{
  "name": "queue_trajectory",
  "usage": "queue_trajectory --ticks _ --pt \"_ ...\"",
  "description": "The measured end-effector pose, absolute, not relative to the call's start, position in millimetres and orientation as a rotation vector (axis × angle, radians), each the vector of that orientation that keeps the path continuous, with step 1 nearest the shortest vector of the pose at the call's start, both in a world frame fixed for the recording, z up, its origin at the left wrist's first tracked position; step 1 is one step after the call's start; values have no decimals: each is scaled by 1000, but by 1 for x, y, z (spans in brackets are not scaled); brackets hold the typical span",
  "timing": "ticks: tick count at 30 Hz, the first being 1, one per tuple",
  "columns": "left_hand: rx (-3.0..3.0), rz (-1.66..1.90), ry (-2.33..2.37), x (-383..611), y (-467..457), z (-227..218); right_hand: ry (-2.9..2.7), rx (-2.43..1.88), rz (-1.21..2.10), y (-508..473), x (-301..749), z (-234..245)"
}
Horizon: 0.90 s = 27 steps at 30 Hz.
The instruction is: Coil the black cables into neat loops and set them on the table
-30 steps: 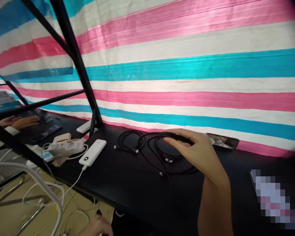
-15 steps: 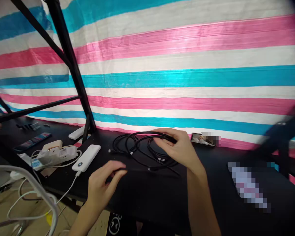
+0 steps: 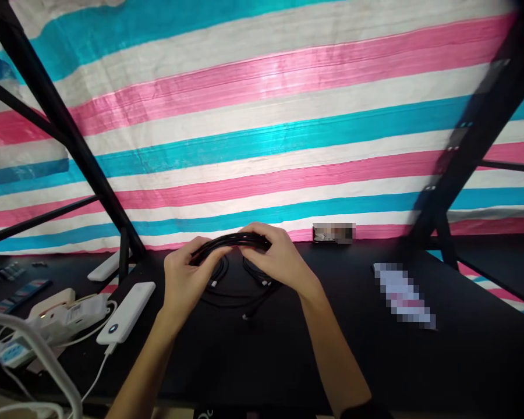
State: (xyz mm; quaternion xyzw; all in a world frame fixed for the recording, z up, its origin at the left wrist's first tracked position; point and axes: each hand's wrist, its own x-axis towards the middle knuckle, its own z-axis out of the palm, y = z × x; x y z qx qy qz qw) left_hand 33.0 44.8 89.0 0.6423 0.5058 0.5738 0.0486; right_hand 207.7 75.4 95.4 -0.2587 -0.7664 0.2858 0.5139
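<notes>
A bundle of black cable arches between my two hands, lifted a little above the black table. My left hand grips its left end, thumb and fingers closed round the strands. My right hand pinches the right end in the same way. Beneath and behind my hands, more black cable loops lie on the table. Small pale connector tips, such as the plug, show among them. The strands inside my fists are hidden.
A white power bank with a white cable lies left, beside a white power strip. A phone leans at the back. A blurred-out phone-like slab lies right. Black metal posts stand before a striped sheet.
My left hand has moved up and right and closed on the cable, which it did not hold before. The cable is gathered into an arched bundle. The view has turned right.
</notes>
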Motion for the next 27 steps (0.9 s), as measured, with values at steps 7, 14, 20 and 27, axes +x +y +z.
queue_trajectory --ticks 7,14,20,27 --pt "996 2080 839 47 89 103 -1278 -566 1210 117 213 82" --pt "829 1842 736 84 104 51 -829 -495 1363 128 221 83" --pt "1116 1441 857 62 120 41 -1238 -749 1361 129 255 80" --pt "1503 1157 1002 31 131 69 -1477 -913 1149 135 231 69"
